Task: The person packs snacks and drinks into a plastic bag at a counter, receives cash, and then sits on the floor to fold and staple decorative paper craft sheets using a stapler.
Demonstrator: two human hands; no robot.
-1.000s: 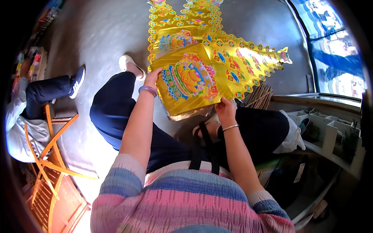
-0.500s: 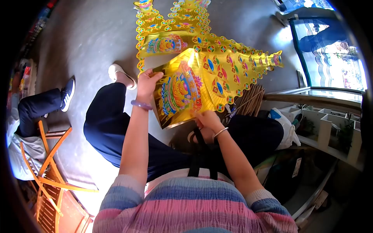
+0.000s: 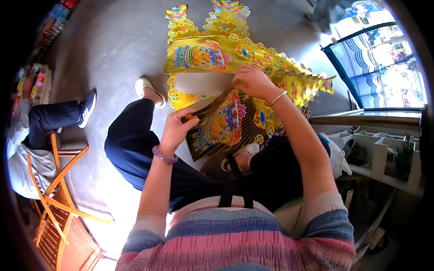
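Note:
A gold foil paper sheet, printed with a colourful basket-like picture, hangs tilted over my lap. My left hand pinches its left edge between thumb and fingers. At the sheet's upper edge is my right hand, its fingers curled on the foil paper; the fingertips are partly hidden. Just beyond lies a second gold panel with a similar picture. Scalloped gold strips with coin patterns spread away from it, and another tapers off to the right. A pale underside shows between the two panels.
At the left sits another person, whose dark trouser leg shows beside a wooden folding chair. A white compartmented unit stands at right, near a white plastic bag. A bundle of sticks is mostly covered by the foil.
My right hand has moved from the near sheet's lower edge up to its top edge. The near sheet has tilted and dropped slightly, and my left hand is lower.

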